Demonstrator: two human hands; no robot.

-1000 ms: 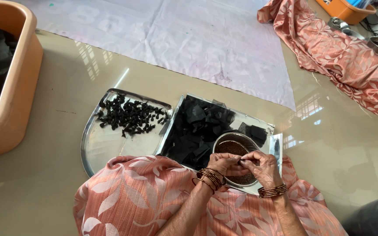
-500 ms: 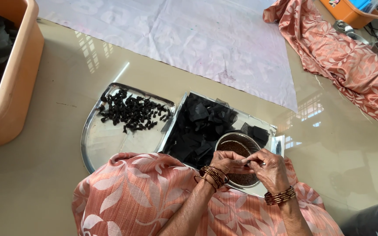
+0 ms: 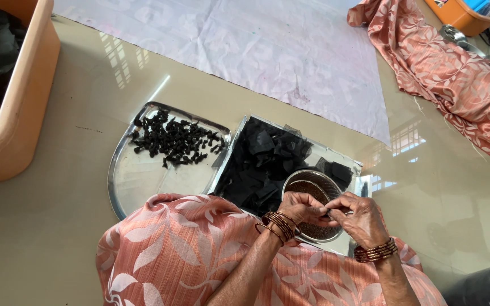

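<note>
Head view: left hand (image 3: 300,207) and right hand (image 3: 360,218) pinch one small dark piece (image 3: 329,213) above round steel bowl (image 3: 308,184).

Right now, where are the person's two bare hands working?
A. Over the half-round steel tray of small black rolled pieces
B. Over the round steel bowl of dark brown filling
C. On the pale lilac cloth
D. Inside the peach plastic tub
B: the left hand and right hand meet, fingertips together, directly above the round steel bowl of dark brown filling, which sits on the rectangular steel tray of black square pieces; whether they pinch anything is too small to tell.
</note>
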